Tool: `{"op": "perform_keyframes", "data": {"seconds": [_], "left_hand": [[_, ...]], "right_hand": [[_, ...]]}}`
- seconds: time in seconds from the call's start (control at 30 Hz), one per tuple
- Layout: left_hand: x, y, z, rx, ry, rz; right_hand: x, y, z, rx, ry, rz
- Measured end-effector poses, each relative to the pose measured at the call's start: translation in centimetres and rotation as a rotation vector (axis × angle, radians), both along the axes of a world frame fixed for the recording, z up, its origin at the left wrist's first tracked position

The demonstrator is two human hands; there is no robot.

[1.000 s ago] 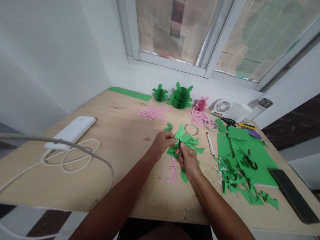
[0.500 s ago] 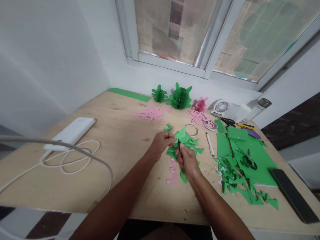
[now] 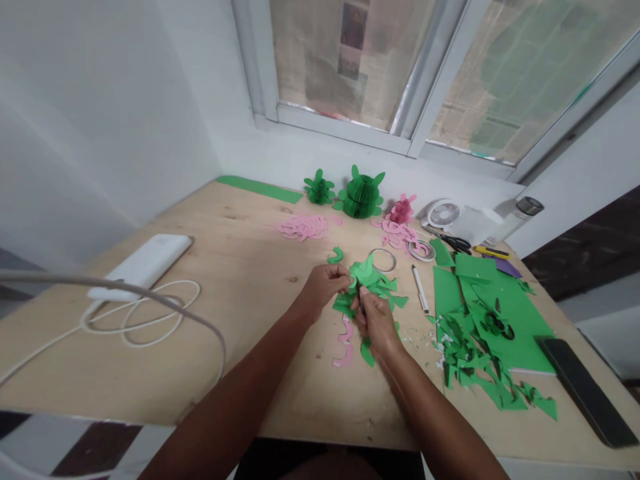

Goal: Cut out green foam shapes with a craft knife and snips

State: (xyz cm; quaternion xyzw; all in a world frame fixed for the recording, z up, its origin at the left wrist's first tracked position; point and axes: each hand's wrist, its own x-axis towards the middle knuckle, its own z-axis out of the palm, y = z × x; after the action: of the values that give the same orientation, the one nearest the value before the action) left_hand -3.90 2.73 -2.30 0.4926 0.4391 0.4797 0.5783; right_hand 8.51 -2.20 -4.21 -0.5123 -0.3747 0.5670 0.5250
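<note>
My left hand (image 3: 325, 285) pinches the edge of a light green curved paper piece (image 3: 363, 268) between thumb and fingertips. My right hand (image 3: 375, 317) is closed around a slim dark tool (image 3: 359, 291), its tip against the paper; the grip hides whether it is scissors or a blade. Under both hands lies a heap of green paper scraps (image 3: 387, 285). A wavy pink paper strip (image 3: 344, 348) rests just below them, beside a green leaf-shaped piece (image 3: 367, 352). Beyond my left hand is a small green curved piece (image 3: 336, 255).
Pleated green paper figures (image 3: 361, 197) and a pink one (image 3: 401, 209) stand along the wall. Pink cutouts (image 3: 303, 227), a tape roll (image 3: 421, 250) and a white pen (image 3: 420, 289) lie nearby. Green sheets (image 3: 530, 333) and a phone (image 3: 585, 390) are right; a white power bank (image 3: 145, 263) left.
</note>
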Motion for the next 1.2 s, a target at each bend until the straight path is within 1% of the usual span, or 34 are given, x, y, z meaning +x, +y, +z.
{"op": "perform_keyframes", "data": {"seconds": [0.23,0.37,0.67,0.97,1.2], "left_hand": [[0.0,-0.16,0.27,-0.001,-0.004,0.028],[-0.02,-0.24,0.43,-0.009,0.009,0.003],[-0.09,-0.07,0.06,0.007,0.026,-0.009],[-0.05,-0.24,0.62,0.015,0.044,-0.019],[-0.09,-0.06,0.25,0.025,0.037,-0.019]], "right_hand": [[0.09,0.01,0.0,-0.006,-0.004,0.003],[0.08,0.01,0.02,-0.01,-0.003,-0.002],[0.04,-0.02,-0.08,-0.011,-0.003,0.001],[-0.03,-0.02,0.19,-0.002,-0.023,0.001],[-0.03,-0.05,0.15,-0.009,-0.02,-0.008]]}}
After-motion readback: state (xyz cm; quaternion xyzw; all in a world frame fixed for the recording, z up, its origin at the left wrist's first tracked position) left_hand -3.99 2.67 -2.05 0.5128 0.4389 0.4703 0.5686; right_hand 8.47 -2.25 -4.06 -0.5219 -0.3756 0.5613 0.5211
